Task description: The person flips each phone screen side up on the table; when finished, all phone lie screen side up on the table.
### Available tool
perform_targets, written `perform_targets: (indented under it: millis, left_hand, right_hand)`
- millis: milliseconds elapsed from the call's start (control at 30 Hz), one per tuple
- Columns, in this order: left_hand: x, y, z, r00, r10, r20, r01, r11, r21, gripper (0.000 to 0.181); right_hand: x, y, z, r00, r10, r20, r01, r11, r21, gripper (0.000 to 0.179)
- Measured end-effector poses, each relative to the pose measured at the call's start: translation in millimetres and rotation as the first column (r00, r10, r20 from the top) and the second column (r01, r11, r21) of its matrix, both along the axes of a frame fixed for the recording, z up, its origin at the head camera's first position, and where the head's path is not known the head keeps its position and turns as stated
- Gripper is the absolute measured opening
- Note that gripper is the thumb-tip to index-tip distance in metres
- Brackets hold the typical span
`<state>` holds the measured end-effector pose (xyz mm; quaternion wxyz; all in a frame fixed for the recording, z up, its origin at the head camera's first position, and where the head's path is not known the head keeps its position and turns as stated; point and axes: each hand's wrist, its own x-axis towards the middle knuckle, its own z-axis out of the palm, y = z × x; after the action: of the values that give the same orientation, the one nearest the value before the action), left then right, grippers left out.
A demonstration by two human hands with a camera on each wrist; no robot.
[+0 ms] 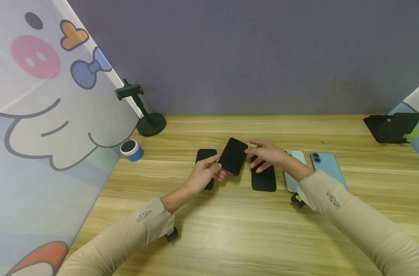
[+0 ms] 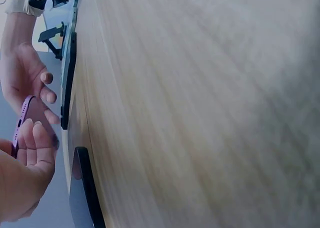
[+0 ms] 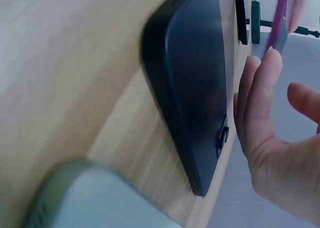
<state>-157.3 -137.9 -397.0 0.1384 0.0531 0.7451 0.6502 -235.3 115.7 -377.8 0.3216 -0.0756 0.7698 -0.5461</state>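
My left hand (image 1: 200, 175) pinches a smartphone (image 1: 233, 156) with a purple-pink frame by its lower left corner, its dark screen turned up. The right wrist view shows the purple phone (image 3: 277, 25) raised off the table and tilted. Fingers spread and thumb apart, my right hand (image 1: 271, 153) reaches to the right edge of that phone, fingertips right at it. Below the right hand lies a black phone (image 1: 263, 182), camera bump visible in the right wrist view. Another black phone (image 1: 206, 154) lies partly hidden behind the left hand.
To the right lie a pale green phone (image 1: 292, 184), partly under the right forearm, and a blue phone (image 1: 328, 166). A dark green phone stand (image 1: 150, 123) and a blue-and-white jar (image 1: 135, 152) stand at left. A black folding stand (image 1: 390, 128) sits at the far right.
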Motion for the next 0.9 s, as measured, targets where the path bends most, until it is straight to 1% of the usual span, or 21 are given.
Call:
perform_targets:
  millis: [67, 133, 267, 333, 433, 600, 700, 767, 900]
  left_hand:
    - [0.2, -0.1, 1.3, 1.000, -0.002, -0.002, 0.002, 1.000, 0.022, 0.050]
    - [0.0, -0.6, 2.4, 1.000, -0.016, -0.007, 0.017, 0.999, 0.042, 0.051]
    - [-0.7, -3.3, 4.6, 0.998, -0.062, -0.016, 0.063, 0.994, 0.087, 0.055]
    - [-0.9, -5.1, 5.7, 0.996, -0.093, -0.018, 0.094, 0.990, 0.107, 0.058]
    - [-1.2, -7.6, 6.2, 0.989, -0.148, -0.020, 0.150, 0.982, 0.116, 0.062]
    - [-0.8, -11.8, 6.5, 0.974, -0.225, -0.011, 0.225, 0.967, 0.118, 0.068]
    - [-0.1, -13.9, 8.5, 0.968, -0.252, -0.002, 0.250, 0.962, 0.111, 0.070]
    - [-0.1, -14.6, 9.2, 0.964, -0.264, -0.005, 0.264, 0.961, 0.087, 0.071]
    - [-0.8, -15.1, 8.8, 0.958, -0.287, -0.025, 0.286, 0.958, -0.019, 0.075]
  right_hand:
    - [-0.4, -1.5, -0.7, 1.000, -0.014, 0.020, 0.014, 0.999, -0.034, 0.077]
    - [-0.8, -3.1, -0.4, 0.999, -0.039, 0.034, 0.042, 0.996, -0.082, 0.078]
    - [-1.7, -6.3, 1.1, 0.994, -0.098, 0.043, 0.104, 0.980, -0.170, 0.076]
    - [-2.1, -7.5, 1.6, 0.993, -0.113, 0.039, 0.119, 0.973, -0.197, 0.075]
    - [-2.6, -8.0, 0.9, 0.994, -0.109, 0.024, 0.112, 0.968, -0.224, 0.078]
    - [-2.6, -5.1, -1.5, 0.998, -0.062, -0.009, 0.058, 0.969, -0.241, 0.081]
    - [-2.0, -3.9, -2.7, 0.999, -0.044, -0.014, 0.040, 0.970, -0.242, 0.083]
    - [-1.4, -3.6, -3.2, 0.999, -0.040, -0.014, 0.035, 0.970, -0.239, 0.084]
    - [-0.6, -3.8, -3.2, 0.999, -0.037, -0.018, 0.032, 0.973, -0.229, 0.084]
